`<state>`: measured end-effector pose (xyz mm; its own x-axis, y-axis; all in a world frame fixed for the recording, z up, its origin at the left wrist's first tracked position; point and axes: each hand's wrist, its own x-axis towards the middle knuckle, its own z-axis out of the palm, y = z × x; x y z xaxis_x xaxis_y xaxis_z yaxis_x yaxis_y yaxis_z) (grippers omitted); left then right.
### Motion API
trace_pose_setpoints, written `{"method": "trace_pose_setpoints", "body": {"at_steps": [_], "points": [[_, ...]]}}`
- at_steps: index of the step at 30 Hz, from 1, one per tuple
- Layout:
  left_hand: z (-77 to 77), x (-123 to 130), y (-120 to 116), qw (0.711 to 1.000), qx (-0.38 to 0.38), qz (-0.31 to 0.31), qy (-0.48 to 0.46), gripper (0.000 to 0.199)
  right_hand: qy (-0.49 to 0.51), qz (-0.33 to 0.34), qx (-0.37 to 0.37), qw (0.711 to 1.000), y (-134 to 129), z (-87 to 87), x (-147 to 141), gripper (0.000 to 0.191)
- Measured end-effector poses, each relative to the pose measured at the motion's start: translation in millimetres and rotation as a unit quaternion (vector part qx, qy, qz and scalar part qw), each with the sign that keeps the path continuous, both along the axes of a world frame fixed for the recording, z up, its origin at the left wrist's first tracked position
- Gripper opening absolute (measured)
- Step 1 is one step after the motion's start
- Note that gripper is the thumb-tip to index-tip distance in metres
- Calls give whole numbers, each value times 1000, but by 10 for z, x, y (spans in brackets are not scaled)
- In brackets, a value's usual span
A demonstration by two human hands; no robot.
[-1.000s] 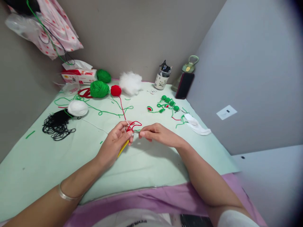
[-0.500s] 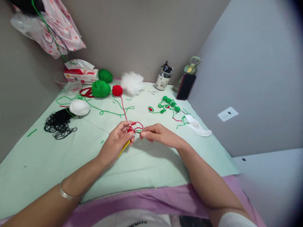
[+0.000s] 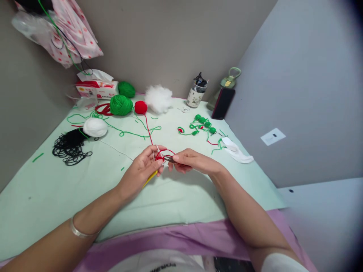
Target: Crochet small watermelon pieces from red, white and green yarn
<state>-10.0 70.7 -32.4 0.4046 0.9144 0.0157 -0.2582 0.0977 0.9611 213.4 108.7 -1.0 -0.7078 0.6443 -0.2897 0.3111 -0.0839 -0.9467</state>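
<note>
My left hand (image 3: 143,168) is closed on a small red crochet piece (image 3: 160,156), pinched between thumb and fingers. A yellow-handled crochet hook (image 3: 150,178) sticks out below the same hand, its tip hidden. Red yarn (image 3: 149,132) and white yarn (image 3: 117,152) run into these fingers from their balls. Closed around what look like small metal thread snips (image 3: 170,159), my right hand (image 3: 188,160) is just right of the piece. The blades point left at the yarn by my left fingertips. A loop of red yarn (image 3: 169,151) arches above them.
Behind my hands lie a red yarn ball (image 3: 140,107), green yarn (image 3: 121,105), white stuffing (image 3: 159,99) and a white ball (image 3: 95,127). Black cords (image 3: 69,145) lie left. Small green crochet pieces (image 3: 202,122), a pen jar (image 3: 196,94) and a phone (image 3: 223,104) stand right.
My right hand has shifted slightly right and turned, so more of the metal tool shows. The red loop has moved right, over the tool. My left hand stays nearly in place.
</note>
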Motion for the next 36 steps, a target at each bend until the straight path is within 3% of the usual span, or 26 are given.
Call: {"method": "trace_pose_setpoints", "body": {"at_steps": [9, 16, 27, 36], "points": [[-14, -3, 6, 1000, -5, -17, 11, 36, -17, -30, 42, 999, -19, -1, -18, 57], [-21, -4, -3, 997, -11, -56, 44, 37, -18, 14, 20, 1000, 30, -25, 51, 53], [-57, 2, 1, 996, -13, -67, 50, 30, -38, -10, 68, 997, 6, -27, 42, 47], [-70, 1, -10, 994, -13, -104, 33, 30, -30, 33, 39, 998, 49, -42, 78, 48]]}}
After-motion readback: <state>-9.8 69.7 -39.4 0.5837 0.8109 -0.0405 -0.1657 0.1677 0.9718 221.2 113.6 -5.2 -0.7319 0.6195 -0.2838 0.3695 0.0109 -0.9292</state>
